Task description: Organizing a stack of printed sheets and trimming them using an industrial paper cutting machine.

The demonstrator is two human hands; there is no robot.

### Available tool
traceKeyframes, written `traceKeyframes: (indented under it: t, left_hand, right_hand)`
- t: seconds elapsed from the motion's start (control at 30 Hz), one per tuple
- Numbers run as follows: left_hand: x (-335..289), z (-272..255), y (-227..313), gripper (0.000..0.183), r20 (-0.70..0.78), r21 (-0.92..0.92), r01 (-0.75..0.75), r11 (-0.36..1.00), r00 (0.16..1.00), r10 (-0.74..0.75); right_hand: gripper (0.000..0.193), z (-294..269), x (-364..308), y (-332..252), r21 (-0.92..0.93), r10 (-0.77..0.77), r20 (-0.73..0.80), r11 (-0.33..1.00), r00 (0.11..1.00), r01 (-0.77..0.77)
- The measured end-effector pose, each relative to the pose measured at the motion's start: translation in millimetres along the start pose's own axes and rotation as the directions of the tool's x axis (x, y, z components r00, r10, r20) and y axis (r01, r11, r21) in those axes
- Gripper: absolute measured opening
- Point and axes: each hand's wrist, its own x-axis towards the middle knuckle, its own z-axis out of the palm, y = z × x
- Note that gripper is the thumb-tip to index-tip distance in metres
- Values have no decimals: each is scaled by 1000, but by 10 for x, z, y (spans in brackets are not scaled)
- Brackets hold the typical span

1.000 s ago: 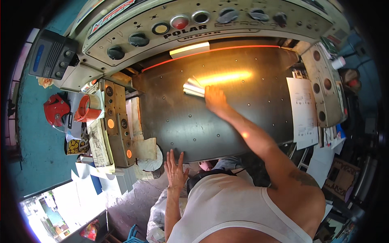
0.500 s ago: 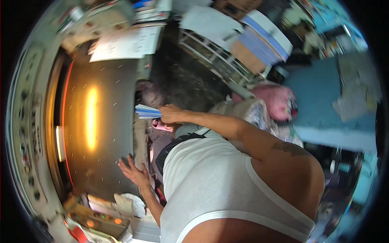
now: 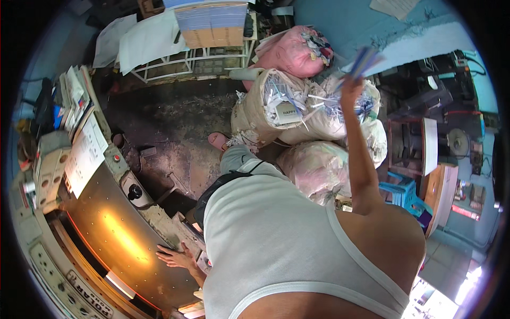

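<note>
My right hand (image 3: 350, 90) is stretched out to the far right, closed on a bundle of blue and white paper strips (image 3: 364, 63). The strips are smeared by motion. Beneath that hand stands a woven sack (image 3: 319, 127) stuffed with paper offcuts. My left hand (image 3: 175, 257) lies with fingers spread at the near edge of a dark metal machine bed (image 3: 90, 212), and holds nothing. A yellow glow reflects off the bed.
Another offcut sack (image 3: 249, 117), a pink bundle (image 3: 297, 50) and a plastic-wrapped sack (image 3: 313, 167) crowd the right. Printed sheets (image 3: 85, 154) lie at the machine's end. A rack (image 3: 180, 64) carries stacked boards at the back. A blue plastic stool (image 3: 398, 189) stands at right.
My body has turned to the right. My right hand has swung the paper strips away from the machine to over the sacks. My left hand stays open by the machine bed.
</note>
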Motion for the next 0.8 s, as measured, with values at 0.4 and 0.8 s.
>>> traceKeyframes:
  t: [0.4, 0.8]
  left_hand:
    - [15, 295, -466, 122, -21, 48, 0, 999, 1000, 1]
    - [179, -201, -214, 103, 71, -244, -111, 963, 989, 132]
  right_hand:
    - [41, -2066, 1814, 367, -380, -504, -473, 857, 722, 349]
    - [89, 828, -2235, 862, -953, 530, 184, 301, 828, 19]
